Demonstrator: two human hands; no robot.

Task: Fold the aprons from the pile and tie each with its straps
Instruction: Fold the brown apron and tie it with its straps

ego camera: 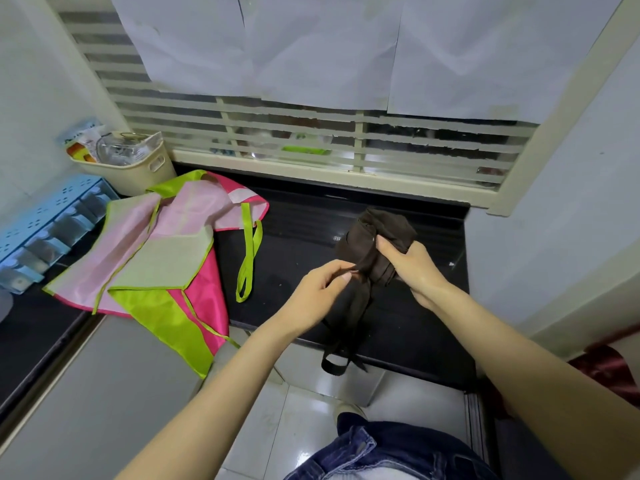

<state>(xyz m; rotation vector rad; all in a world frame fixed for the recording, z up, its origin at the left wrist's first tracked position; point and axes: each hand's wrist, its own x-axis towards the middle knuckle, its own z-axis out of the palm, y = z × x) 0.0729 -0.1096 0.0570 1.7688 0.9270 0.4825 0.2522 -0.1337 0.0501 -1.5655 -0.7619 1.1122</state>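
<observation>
Your right hand (pixel 412 268) clamps folded brown apron (pixel 375 244) over black counter (pixel 298 237); left hand (pixel 322 289) pinches its strap (pixel 346 327). Keep bundle tight, pull strap taut, wrap snug (loose ends dangle past edge). Pink-green apron (pixel 162 244) waits, unfolded, left.

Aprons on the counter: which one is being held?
The dark brown apron, bundled up: right hand grips it, left hand pinches its strap. The pink-and-green aprons lie spread out, untouched.
</observation>
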